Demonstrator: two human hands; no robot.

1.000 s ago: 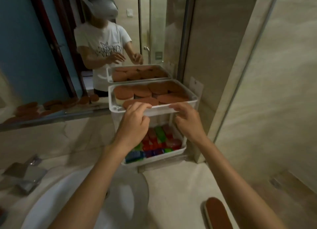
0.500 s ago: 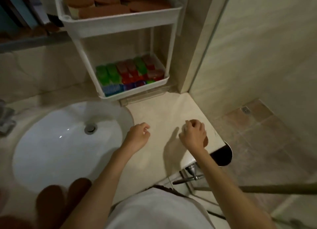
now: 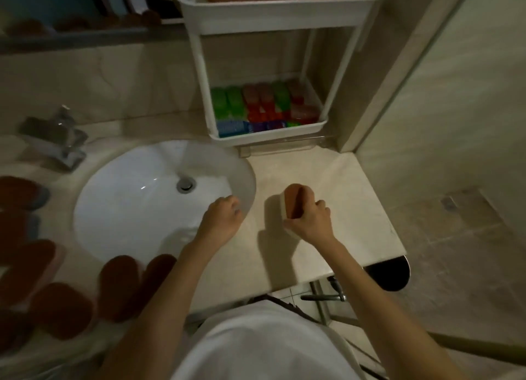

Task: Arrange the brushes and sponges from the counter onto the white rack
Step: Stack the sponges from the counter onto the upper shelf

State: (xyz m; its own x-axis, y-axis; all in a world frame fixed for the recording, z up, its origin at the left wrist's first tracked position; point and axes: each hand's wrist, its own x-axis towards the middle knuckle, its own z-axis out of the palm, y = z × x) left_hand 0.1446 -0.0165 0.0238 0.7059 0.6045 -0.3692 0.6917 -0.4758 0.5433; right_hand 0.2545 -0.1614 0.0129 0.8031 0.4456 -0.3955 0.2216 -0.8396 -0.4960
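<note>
Counter [image 3: 336,197] holds the sink [image 3: 136,209] and white rack [image 3: 273,18] behind. Brown brushes [image 3: 116,285] lie at my left. My right hand [image 3: 310,223] grips one brush [image 3: 294,200] above the counter; my left hand [image 3: 222,220] is loosely curled, holding nothing.

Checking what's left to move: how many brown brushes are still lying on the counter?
6, as far as the dim view shows: two brushes at the sink's front rim, four left of it. More may hide beyond the frame's edge.
</note>
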